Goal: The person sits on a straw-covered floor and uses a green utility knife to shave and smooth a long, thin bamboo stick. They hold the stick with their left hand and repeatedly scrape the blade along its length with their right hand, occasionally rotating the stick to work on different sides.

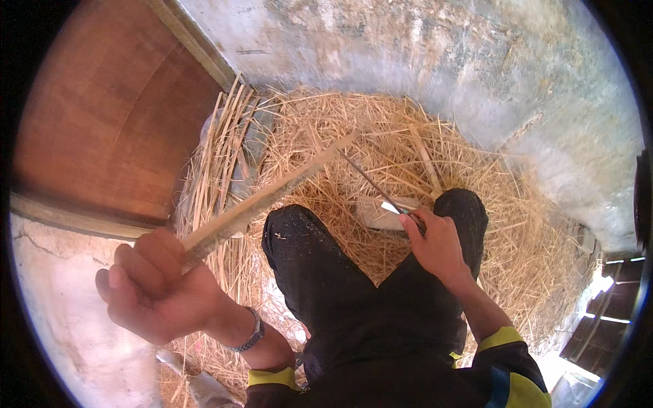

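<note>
My left hand, raised at the left, is closed round the near end of a long flat bamboo strip. The strip slants up and away to the right over the straw-like shavings. In front of my right knee, my right hand grips a knife by its handle. Its thin dark blade points up and left, with the tip close to the strip's far end; whether they touch I cannot tell. A pale block lies partly behind the knife, between my knees.
Thin curled shavings cover the floor in a heap. Long loose strips lean at the left, beside a brown wooden panel. Another strip lies near my right knee. A stained wall stands close behind and to the right.
</note>
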A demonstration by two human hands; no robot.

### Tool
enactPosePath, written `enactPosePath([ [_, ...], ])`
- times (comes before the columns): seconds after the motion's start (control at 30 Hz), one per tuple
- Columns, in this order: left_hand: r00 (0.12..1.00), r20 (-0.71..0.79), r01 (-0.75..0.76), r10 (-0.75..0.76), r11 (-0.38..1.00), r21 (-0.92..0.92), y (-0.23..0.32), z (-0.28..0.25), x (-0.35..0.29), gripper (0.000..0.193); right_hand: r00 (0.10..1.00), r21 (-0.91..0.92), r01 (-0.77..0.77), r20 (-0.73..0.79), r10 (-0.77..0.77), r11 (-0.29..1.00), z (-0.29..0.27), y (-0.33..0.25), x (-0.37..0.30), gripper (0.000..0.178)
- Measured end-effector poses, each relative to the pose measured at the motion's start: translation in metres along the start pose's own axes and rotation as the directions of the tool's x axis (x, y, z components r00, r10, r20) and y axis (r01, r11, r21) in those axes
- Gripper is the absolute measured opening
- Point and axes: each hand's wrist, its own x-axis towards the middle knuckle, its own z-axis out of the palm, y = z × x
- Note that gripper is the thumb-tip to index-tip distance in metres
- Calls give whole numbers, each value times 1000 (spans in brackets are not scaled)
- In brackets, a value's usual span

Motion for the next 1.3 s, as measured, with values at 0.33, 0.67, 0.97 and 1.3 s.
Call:
enactPosePath([
  [0.33, 966, -248, -28, 73, 983, 182, -1, 12, 1, 39, 941, 221, 288, -245, -232, 932, -19, -49, -25, 23],
  [0.67, 982, -185, -2, 30, 989, 146, 0, 6, -5, 42, 995, -134, 89, -33, -94, 987, 44, 22, 42, 22],
  [0.97, 925, -222, -159, 309, 845, 511, -19, 21, -5, 33, 963, -125, 235, -106, -248, 964, 92, 21, 34, 35],
  [1.3, 949, -287, -66, 131, 972, 224, -9, 21, -4, 33, 878, 138, 454, -236, -416, 880, 74, -10, 34, 41],
])
